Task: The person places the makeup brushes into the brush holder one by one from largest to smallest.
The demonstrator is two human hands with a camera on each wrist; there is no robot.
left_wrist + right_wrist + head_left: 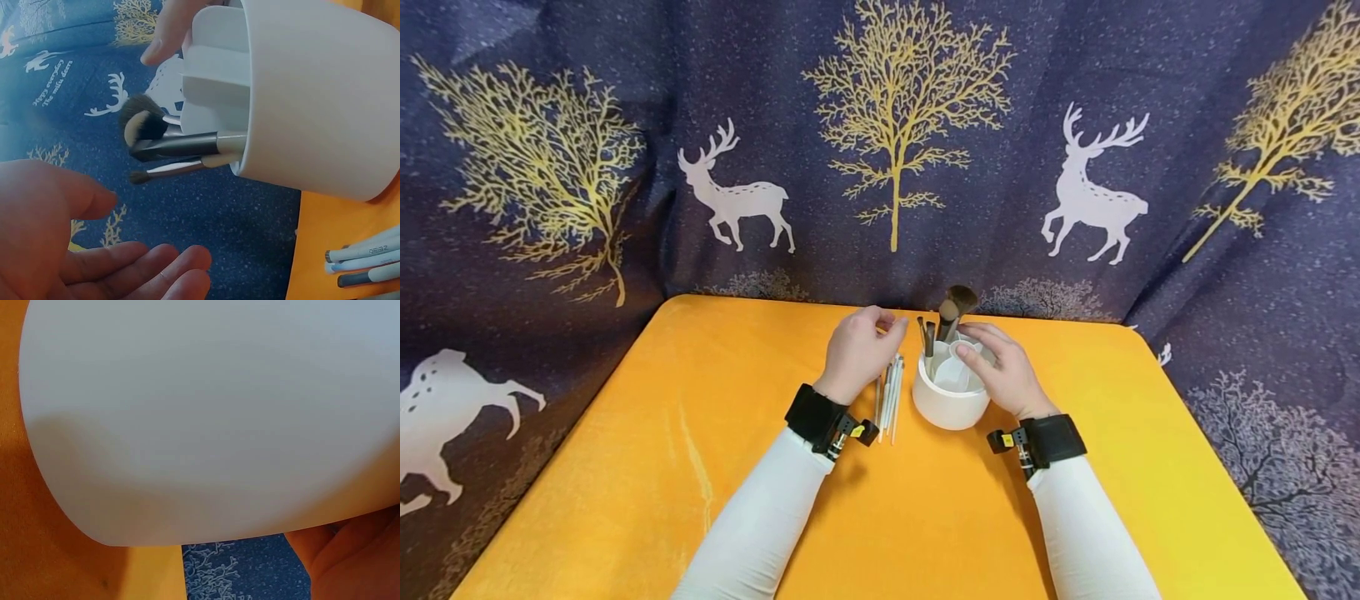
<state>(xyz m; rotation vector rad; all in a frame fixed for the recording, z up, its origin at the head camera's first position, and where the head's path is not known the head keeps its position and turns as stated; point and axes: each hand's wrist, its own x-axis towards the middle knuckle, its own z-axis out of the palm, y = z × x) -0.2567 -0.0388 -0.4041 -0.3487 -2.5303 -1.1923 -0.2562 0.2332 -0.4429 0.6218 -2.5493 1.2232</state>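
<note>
A round white brush holder [951, 408] with inner compartments stands upright on the table. Several dark-tipped makeup brushes [181, 147] stand in it, gathered on its left side. My right hand [1011, 375] grips the holder at its right rim, with the thumb over the opening; in the right wrist view the holder's wall hides most of this hand [356, 556]. To the left of the holder, my left hand [861, 350] hovers with nothing in it. Its fingers are loosely bent, and a gap shows between thumb and fingers in the left wrist view.
Several slim brushes [891, 400] with pale handles lie side by side on the orange table cover [662, 433], left of the holder and below the left hand. A dark blue curtain [880, 275] with deer and trees hangs behind the table's far edge.
</note>
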